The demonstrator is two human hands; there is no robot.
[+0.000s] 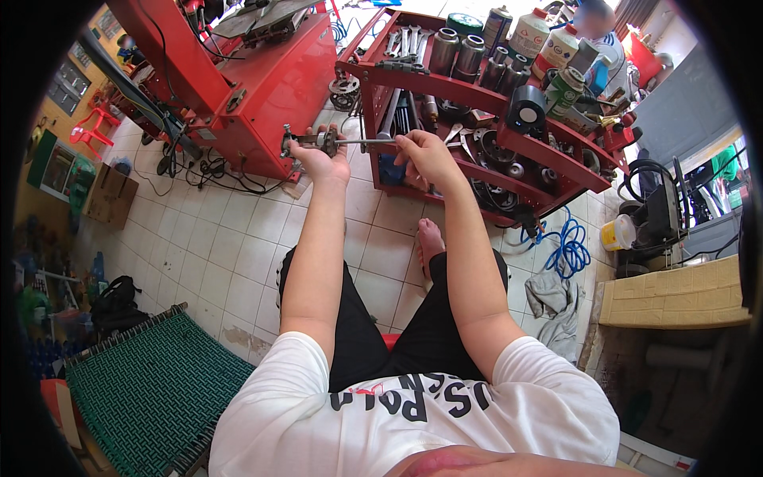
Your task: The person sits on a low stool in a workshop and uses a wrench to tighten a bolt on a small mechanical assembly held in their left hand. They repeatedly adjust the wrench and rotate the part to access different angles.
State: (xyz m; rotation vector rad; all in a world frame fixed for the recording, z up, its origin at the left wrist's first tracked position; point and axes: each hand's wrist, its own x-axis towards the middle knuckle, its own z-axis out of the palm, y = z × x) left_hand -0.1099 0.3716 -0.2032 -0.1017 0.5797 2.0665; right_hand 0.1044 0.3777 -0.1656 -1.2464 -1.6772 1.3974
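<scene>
Spread underneath, through the middle of the frame, with white floor tiles. Bounded at upper left by a large red machine, and from upper centre to upper right by a red tool cart, laden with bottles, large sockets and wrenches. Flanked at lower left by a green woven panel, at right of centre by a coiled blue hose.

Centred, for the work itself, a little above the middle of the frame, between machine and cart. Gripped by the left hand, palm up and fingers curled about a dark metal assembly. Pinched by the right hand, between thumb and forefinger, at the right end of a long thin metal rod. Aligned roughly level, reaching left to the disc-like side of the assembly; impossible to tell threaded in from merely resting there.

Judged from the pose, at the step of fitting or turning the rod in the assembly, direction uncertain. Likely to call next for firm left-hand support, straight alignment, and small fingertip twists rather than any big arm movement. Worth guarding against sideways tilt at the joint
</scene>
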